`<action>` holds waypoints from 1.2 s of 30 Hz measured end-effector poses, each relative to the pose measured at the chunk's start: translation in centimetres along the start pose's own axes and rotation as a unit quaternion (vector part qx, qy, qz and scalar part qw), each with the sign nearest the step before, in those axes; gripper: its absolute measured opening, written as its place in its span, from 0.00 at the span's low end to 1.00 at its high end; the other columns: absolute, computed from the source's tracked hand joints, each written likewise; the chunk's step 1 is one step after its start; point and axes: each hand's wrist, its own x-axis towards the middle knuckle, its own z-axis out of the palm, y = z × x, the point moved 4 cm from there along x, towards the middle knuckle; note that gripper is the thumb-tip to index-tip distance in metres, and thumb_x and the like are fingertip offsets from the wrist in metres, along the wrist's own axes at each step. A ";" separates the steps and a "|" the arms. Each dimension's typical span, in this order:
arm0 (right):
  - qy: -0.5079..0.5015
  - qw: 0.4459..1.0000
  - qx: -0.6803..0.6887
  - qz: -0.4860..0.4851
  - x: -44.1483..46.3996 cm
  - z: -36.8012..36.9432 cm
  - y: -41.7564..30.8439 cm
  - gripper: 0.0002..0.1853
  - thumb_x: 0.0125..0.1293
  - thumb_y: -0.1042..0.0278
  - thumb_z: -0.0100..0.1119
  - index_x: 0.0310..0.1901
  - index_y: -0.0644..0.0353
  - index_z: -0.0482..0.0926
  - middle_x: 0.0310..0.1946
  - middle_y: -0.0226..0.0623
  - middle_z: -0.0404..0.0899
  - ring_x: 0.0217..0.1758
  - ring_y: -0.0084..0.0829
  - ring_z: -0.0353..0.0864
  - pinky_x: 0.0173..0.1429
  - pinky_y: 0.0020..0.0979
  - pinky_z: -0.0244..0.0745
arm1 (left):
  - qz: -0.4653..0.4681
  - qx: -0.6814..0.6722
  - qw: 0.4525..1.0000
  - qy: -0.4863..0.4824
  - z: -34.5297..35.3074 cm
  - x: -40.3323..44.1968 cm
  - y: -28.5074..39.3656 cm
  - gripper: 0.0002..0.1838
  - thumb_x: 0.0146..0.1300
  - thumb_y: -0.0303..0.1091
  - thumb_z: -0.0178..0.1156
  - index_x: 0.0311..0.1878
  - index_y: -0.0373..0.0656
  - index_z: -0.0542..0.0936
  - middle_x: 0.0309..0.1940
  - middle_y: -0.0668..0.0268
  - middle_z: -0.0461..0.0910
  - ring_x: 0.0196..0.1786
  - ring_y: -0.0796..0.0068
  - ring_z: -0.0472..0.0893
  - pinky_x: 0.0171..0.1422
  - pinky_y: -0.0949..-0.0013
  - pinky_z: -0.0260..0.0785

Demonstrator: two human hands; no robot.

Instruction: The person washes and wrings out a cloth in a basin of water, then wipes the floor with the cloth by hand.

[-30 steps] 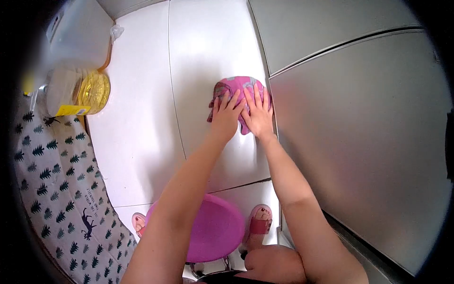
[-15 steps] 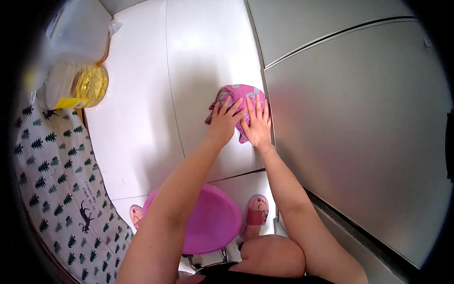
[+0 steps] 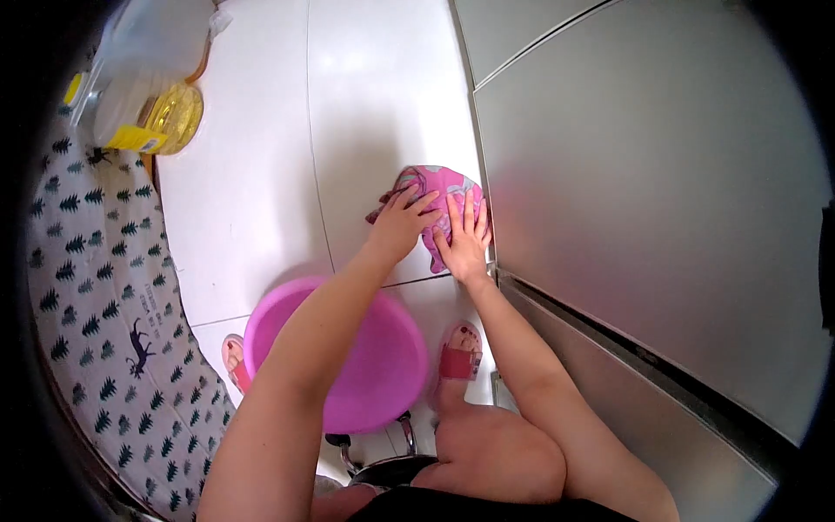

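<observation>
A pink patterned cloth [image 3: 447, 181] lies crumpled on the white tiled floor [image 3: 252, 191], close beside the grey metallic panel at the right. My left hand [image 3: 401, 228] rests on the cloth's left part with its fingers spread. Pressed flat on the right part is my right hand [image 3: 465, 248], its fingers stretched out and apart. Both palms face down, and the two hands are near each other. Behind my left forearm stands a pink plastic basin [image 3: 374, 365], partly covered by that arm.
Grey metallic panels [image 3: 644, 226] form a wall along the right. At the left are a bottle of yellow oil [image 3: 177, 117], a large translucent container [image 3: 161, 39] and a tree-print fabric [image 3: 113, 322]. My slippered foot [image 3: 459, 352] and a chrome-legged stool [image 3: 396, 470] are below.
Both hands and the cloth have slid toward me along the panel, nearer the tile joint. The whole view has shifted slightly, so the basin and bottle appear higher.
</observation>
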 end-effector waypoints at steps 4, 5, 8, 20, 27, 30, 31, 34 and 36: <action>-0.007 1.000 -0.018 0.009 -3.1 0.7 0.1 0.42 0.67 0.49 0.56 0.79 0.33 0.48 0.83 0.36 0.31 0.84 0.50 0.25 0.79 0.63 0.29 | -0.022 -0.013 0.998 -0.063 -0.2 -1.9 1.6 0.21 0.61 0.26 0.57 0.57 0.56 0.83 0.72 0.73 0.68 0.72 0.55 0.67 0.68 0.54 0.72; -0.006 1.000 -0.026 0.011 -4.0 1.0 0.1 0.42 0.67 0.49 0.57 0.79 0.35 0.49 0.83 0.38 0.32 0.84 0.51 0.27 0.79 0.63 0.31 | -0.030 -0.012 0.995 -0.096 -0.4 -2.3 2.2 0.22 0.60 0.26 0.58 0.58 0.56 0.82 0.73 0.73 0.67 0.72 0.54 0.67 0.68 0.55 0.72; 0.006 0.999 -0.044 0.015 -6.7 1.5 -0.4 0.42 0.66 0.50 0.58 0.79 0.39 0.51 0.82 0.44 0.36 0.83 0.55 0.31 0.77 0.64 0.34 | -0.027 -0.009 0.989 -0.146 -0.6 -3.4 3.3 0.22 0.58 0.28 0.61 0.58 0.54 0.82 0.70 0.72 0.69 0.68 0.52 0.69 0.67 0.56 0.73; -0.053 0.991 0.030 0.122 -11.2 -0.5 -1.6 0.46 0.55 0.55 0.73 0.74 0.38 0.59 0.60 0.54 0.62 0.66 0.56 0.65 0.64 0.51 0.70 | -0.036 0.073 0.989 -0.127 0.1 -4.5 6.1 0.30 0.54 0.28 0.65 0.63 0.52 0.72 0.59 0.67 0.72 0.62 0.58 0.73 0.58 0.54 0.75; 0.063 0.974 0.180 0.126 -8.2 1.9 -1.5 0.38 0.61 0.71 0.64 0.71 0.53 0.56 0.54 0.62 0.63 0.43 0.66 0.79 0.50 0.54 0.78 | -0.026 0.155 0.979 -0.129 -0.5 -2.8 4.2 0.29 0.61 0.31 0.62 0.65 0.64 0.70 0.64 0.75 0.69 0.69 0.65 0.68 0.57 0.48 0.71; 0.092 0.971 0.195 0.105 -5.9 2.4 -2.8 0.38 0.62 0.72 0.62 0.72 0.56 0.55 0.54 0.63 0.63 0.41 0.66 0.80 0.47 0.54 0.78 | -0.035 0.147 0.981 -0.125 -1.0 -1.2 1.9 0.28 0.63 0.32 0.61 0.66 0.67 0.71 0.66 0.76 0.68 0.71 0.65 0.66 0.58 0.46 0.70; 0.106 0.971 0.196 0.089 -5.0 1.8 -3.7 0.37 0.62 0.73 0.61 0.71 0.56 0.55 0.54 0.61 0.64 0.41 0.65 0.80 0.45 0.54 0.78 | -0.039 0.150 0.982 -0.107 -1.3 -0.5 0.9 0.27 0.63 0.32 0.61 0.65 0.68 0.72 0.66 0.76 0.69 0.71 0.64 0.66 0.58 0.45 0.70; 0.076 0.974 0.202 0.068 -1.4 1.1 -5.9 0.37 0.62 0.75 0.60 0.71 0.56 0.56 0.53 0.60 0.65 0.41 0.62 0.80 0.44 0.53 0.78 | -0.079 0.138 0.983 -0.089 -3.1 0.8 -2.3 0.27 0.63 0.32 0.62 0.65 0.67 0.73 0.66 0.74 0.69 0.70 0.60 0.67 0.59 0.44 0.71; 0.055 0.980 0.183 0.051 1.0 1.2 -7.0 0.34 0.64 0.74 0.58 0.71 0.49 0.59 0.53 0.58 0.67 0.43 0.62 0.80 0.47 0.52 0.78 | -0.110 0.102 0.985 -0.083 -5.0 1.6 -4.9 0.27 0.62 0.31 0.63 0.65 0.66 0.74 0.66 0.72 0.69 0.68 0.57 0.68 0.61 0.46 0.72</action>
